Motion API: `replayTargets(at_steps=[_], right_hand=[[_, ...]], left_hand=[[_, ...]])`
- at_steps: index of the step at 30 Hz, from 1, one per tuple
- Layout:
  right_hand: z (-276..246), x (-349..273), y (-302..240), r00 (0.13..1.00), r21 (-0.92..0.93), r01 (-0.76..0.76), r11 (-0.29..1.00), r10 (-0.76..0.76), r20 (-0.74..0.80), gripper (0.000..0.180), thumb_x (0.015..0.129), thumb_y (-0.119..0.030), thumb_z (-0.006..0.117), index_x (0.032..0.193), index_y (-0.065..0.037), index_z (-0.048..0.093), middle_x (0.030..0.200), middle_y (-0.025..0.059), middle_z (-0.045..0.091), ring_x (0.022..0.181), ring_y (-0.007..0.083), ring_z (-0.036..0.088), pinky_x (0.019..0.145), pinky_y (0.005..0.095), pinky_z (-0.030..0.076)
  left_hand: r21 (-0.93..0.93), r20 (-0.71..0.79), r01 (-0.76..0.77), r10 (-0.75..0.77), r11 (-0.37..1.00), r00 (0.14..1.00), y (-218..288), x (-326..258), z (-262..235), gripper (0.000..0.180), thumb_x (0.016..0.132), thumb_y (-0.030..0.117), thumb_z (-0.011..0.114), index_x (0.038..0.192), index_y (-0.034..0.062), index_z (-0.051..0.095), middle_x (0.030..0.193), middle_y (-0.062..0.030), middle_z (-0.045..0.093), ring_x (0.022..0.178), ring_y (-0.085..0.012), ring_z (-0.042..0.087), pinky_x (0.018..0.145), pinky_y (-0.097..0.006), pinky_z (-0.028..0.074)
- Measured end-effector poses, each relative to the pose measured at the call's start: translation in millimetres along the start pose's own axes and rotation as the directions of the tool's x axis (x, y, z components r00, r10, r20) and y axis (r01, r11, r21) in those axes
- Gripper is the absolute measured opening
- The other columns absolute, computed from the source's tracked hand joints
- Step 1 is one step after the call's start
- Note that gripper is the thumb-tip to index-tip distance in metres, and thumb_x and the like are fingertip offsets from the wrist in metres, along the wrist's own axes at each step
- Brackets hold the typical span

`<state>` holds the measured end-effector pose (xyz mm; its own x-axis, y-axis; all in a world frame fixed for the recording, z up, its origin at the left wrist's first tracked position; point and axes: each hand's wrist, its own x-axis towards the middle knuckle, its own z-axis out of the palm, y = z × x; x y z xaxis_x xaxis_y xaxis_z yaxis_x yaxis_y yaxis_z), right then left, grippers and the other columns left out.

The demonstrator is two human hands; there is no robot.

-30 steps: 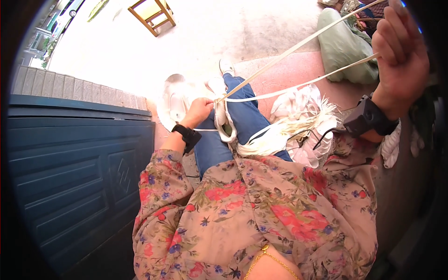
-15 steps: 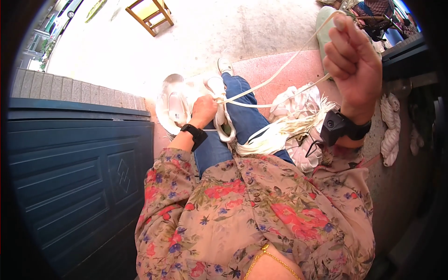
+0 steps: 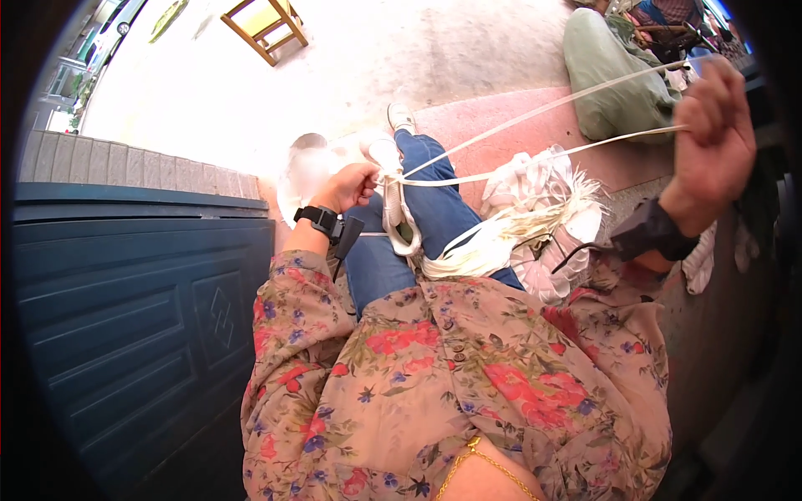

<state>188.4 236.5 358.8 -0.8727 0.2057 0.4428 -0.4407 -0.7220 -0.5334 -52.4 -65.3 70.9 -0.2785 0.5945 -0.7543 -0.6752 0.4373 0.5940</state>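
Note:
A white sneaker [image 3: 402, 219] lies across my jeans-clad legs, its toe pointing away from me. From its eyelets a long cream shoelace [image 3: 535, 169] runs in two taut strands up to the right. My right hand [image 3: 714, 117], raised at the far right, is closed around the lace; its fingertips are slightly blurred. Close to the left of the sneaker's lacing is my left hand [image 3: 355, 185], fingers curled shut; what they grip is hidden. A thick bundle of cream laces [image 3: 493, 238] rests on my right thigh.
Pale shoes [image 3: 307, 167] sit in glare to the left of my legs. White shoes [image 3: 543, 188] in a heap lie by my right leg. A green sack [image 3: 614, 79] stands at the far right, a wooden chair [image 3: 266, 29] farther off. A blue panelled door [image 3: 142, 301] flanks my left.
My right hand has swung out to the right and slightly down, drawing the lace strands straighter. My left hand has turned and shifted slightly left and up, away from the sneaker.

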Motion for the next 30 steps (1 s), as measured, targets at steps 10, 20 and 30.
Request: replayTargets(at_steps=[10, 20, 30], right_hand=[[7.3, 2.2, -21.3, 0.97, -0.153, 0.23, 0.961, -0.214, 0.114, 0.011, 0.08, -0.003, 0.043, 0.07, -0.005, 0.038, 0.058, -0.0014, 0.029, 0.044, 0.0063, 0.024, 0.041, 0.0209, 0.019], [19.3, 32.1, -9.9, 0.993, -0.243, 0.032, 0.97, -0.003, 0.118, 0.015, 0.077, -0.004, 0.049, 0.065, -0.006, 0.039, 0.06, 0.0, 0.032, 0.048, 0.0072, 0.029, 0.045, 0.0209, 0.023], [-193.2, -40.1, -38.3, 0.901, -0.229, 0.05, 0.972, -0.143, -0.41, 0.023, 0.088, -0.018, 0.044, 0.068, -0.008, 0.045, 0.065, 0.0031, 0.041, 0.06, 0.0149, 0.042, 0.057, 0.03, 0.038]], left_hand=[[0.722, -0.193, -0.198, 0.467, 0.664, 0.863, 3.8, 11.7, 31.2, 0.028, 0.075, 0.029, 0.061, 0.081, 0.0026, 0.059, 0.063, 0.0004, 0.051, 0.054, -0.013, 0.048, 0.046, -0.028, 0.038], [0.696, 0.483, -0.565, 0.293, 0.443, 0.825, 50.8, -63.9, 70.6, 0.019, 0.08, 0.015, 0.06, 0.093, 0.003, 0.065, 0.101, -0.0064, 0.058, 0.093, -0.0152, 0.052, 0.083, -0.027, 0.04], [-0.431, -0.632, -0.833, 0.543, 0.347, 0.553, 48.6, -247.1, -212.3, 0.031, 0.092, 0.01, 0.034, 0.061, 0.0089, 0.032, 0.053, 0.0001, 0.026, 0.049, -0.0128, 0.027, 0.054, -0.028, 0.031]])
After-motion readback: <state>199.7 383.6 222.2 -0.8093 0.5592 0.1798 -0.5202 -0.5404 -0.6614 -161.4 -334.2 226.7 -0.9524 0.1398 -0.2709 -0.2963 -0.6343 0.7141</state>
